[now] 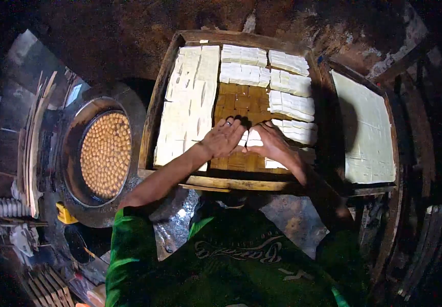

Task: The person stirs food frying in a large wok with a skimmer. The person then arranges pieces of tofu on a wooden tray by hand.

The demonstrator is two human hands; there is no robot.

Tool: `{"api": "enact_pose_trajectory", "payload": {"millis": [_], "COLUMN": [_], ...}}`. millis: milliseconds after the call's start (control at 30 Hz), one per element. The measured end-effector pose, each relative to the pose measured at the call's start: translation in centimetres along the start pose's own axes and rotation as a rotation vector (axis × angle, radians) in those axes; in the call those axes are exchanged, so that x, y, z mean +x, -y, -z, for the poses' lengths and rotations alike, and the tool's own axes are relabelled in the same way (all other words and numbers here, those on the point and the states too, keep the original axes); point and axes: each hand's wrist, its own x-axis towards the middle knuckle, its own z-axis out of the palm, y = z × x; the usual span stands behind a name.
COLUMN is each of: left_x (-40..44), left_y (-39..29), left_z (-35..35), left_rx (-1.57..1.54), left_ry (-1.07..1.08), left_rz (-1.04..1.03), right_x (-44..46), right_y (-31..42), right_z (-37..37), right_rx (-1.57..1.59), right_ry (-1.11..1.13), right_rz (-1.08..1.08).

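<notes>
Over the woven mat [236, 102] of a wooden-framed tray [159, 97], my left hand [223, 137] and my right hand [273, 143] face each other around small white blocks [254, 138]. My right hand has its fingers and thumb around the blocks at their right side. The fingers of my left hand lie close together at the blocks' left end. Long white slabs [187, 102] fill the tray's left side. Rows of cut white pieces [291, 105] lie along the right, and two shorter rows [244, 74] sit at the top middle.
At the left, a large round pan [72, 148] holds many small brown pieces [106, 153] in liquid. A second framed tray with a pale sheet [366, 133] stands at the right. Wooden sticks [37, 138] and a yellow object [66, 213] are near the pan.
</notes>
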Motion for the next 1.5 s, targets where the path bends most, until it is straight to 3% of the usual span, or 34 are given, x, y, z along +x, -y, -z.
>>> {"api": "enact_pose_trajectory", "payload": {"millis": [200,400,500,600,767,933,1033,1133,1167,1333,1400,1500], "left_x": [0.4,0.9,1.8,1.8,2.2,-0.6,-1.8,-1.9,-1.9,-2.0,-1.7,-0.4], "left_y": [-0.3,-1.4,-1.8,-1.1,-0.6,0.5,1.6,2.6,3.0,1.9,2.3,3.2], "left_z": [0.0,-0.4,-0.4,-0.5,-1.5,0.7,1.1,0.8,-0.5,0.4,0.2,0.2], "left_rx": [-0.005,0.026,-0.019,-0.055,-0.079,0.025,0.146,0.121,0.180,0.134,0.079,0.000], "left_ry": [0.042,-0.153,-0.158,-0.114,-0.130,-0.236,-0.066,-0.059,-0.167,-0.110,-0.222,-0.189], "left_rz": [0.022,-0.040,-0.041,-0.059,-0.080,-0.106,-0.044,-0.106,-0.151,-0.085,-0.150,-0.190], "right_x": [-0.4,-1.0,-0.7,-1.1,-1.0,0.0,0.3,0.9,0.9,0.7,1.1,1.8], "right_y": [1.0,1.9,1.1,0.4,0.4,2.5,2.2,2.2,2.1,0.6,0.2,0.2], "right_z": [0.7,4.9,3.6,3.6,3.9,3.4,1.8,2.1,2.2,1.7,1.4,2.0], "right_rx": [-0.131,-0.373,-0.420,-0.282,-0.215,-0.274,-0.311,-0.359,-0.353,-0.328,-0.330,-0.005], "right_ry": [-0.102,0.222,0.189,0.176,0.186,0.042,0.134,0.114,0.178,0.252,0.276,0.335], "right_rz": [0.119,-0.131,-0.098,-0.178,-0.130,0.087,0.060,0.138,0.123,0.143,0.152,-0.031]}}
